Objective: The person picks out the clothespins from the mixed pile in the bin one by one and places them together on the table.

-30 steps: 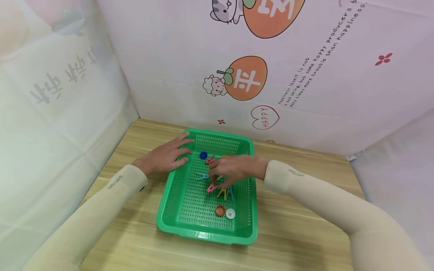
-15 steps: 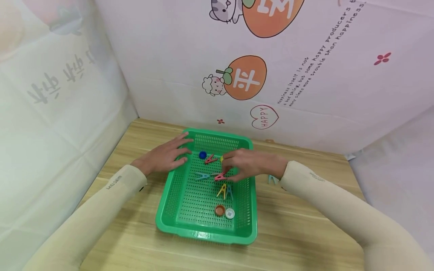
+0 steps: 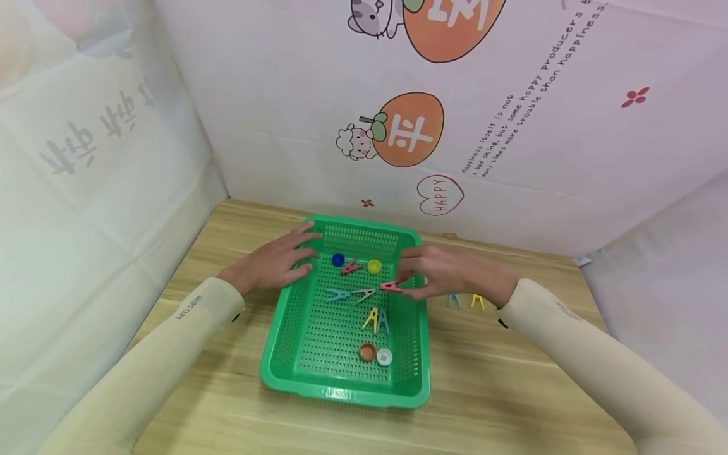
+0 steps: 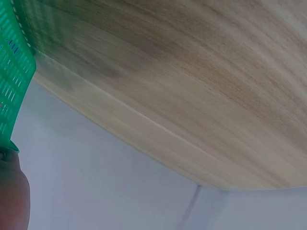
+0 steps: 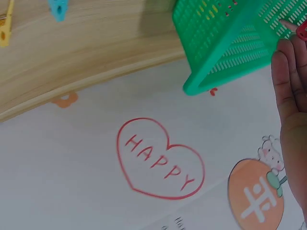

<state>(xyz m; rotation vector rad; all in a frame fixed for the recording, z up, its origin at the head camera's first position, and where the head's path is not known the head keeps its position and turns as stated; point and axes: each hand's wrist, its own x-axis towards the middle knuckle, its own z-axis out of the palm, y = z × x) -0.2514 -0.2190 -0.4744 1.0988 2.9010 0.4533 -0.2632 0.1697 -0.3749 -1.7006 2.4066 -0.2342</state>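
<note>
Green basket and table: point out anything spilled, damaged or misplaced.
Nothing looks spilled or damaged. A light-blue clothespin and a yellow clothespin lie on the table outside the green basket, slightly odd since other clothespins lie inside, though that may be deliberate.

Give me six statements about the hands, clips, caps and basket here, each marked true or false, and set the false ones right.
1. The right hand pinches a pink clip. True.
2. The left hand is at the left rim of the green basket. True.
3. The left hand holds a clip too. False: no clip shows in that hand.
4. A brown cap and a white cap lie side by side in the basket. True.
5. The brown cap is at the basket's far end. False: it is near the end closest to the person.
6. Every clip is inside the basket. False: a light blue clip and a yellow clip lie outside it on the wooden table.
</note>
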